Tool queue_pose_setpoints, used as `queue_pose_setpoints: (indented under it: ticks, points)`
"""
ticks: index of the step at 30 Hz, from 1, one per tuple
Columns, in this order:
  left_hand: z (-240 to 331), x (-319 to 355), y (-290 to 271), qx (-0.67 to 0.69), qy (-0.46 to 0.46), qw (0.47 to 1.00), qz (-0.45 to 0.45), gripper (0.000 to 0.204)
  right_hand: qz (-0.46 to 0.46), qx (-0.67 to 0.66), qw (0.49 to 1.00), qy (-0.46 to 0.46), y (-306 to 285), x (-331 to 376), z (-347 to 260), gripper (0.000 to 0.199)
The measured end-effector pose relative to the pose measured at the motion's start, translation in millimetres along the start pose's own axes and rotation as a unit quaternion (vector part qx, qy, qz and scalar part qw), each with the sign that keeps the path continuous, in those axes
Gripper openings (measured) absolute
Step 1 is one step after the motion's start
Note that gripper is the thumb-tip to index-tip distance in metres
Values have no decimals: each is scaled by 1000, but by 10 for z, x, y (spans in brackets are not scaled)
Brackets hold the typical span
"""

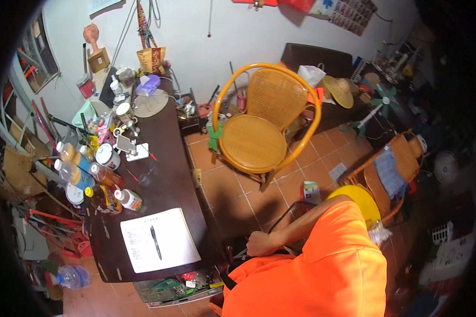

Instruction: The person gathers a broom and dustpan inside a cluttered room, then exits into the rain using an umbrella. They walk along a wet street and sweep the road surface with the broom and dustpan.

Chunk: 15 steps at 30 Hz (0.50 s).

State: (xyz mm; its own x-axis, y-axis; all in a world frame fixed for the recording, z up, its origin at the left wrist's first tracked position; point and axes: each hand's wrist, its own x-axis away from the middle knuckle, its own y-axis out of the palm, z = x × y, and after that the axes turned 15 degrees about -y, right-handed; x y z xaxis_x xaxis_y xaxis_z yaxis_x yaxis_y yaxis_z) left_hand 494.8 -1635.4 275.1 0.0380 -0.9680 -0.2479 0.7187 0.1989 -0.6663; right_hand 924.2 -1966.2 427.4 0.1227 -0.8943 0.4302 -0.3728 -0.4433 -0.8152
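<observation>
Left hand curled in a fist, fingers pressed around a dark thin rod down by the floor, just beside the surface edge. Right hand hidden behind the orange shirt; cannot tell its fingers. Paper with pen lying flat nearby. Wicker chair beyond, bottles crowding the far side.

A thin dark rod runs slanted from the closed fist of the one visible hand up toward two o'clock, above the tiled floor. What lies at its lower end is hidden in shadow.
</observation>
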Motion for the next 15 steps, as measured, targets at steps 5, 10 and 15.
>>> queue_pose_setpoints:
  ticks: [5, 10, 15]
  points:
    - [-690, -517, -408, 9, 21, 1000, -9, 16, -16, 18, 996, 84, 406, -74, -828, 16]
    - [-1763, -1243, -1506, -92, 198, 976, -24, 16, -81, -17, 990, 112, 499, -37, -1415, 16]
    - [-1325, -1101, -2059, 64, -138, 988, -25, 14, 122, -42, 991, 40, 655, 133, -2028, 18]
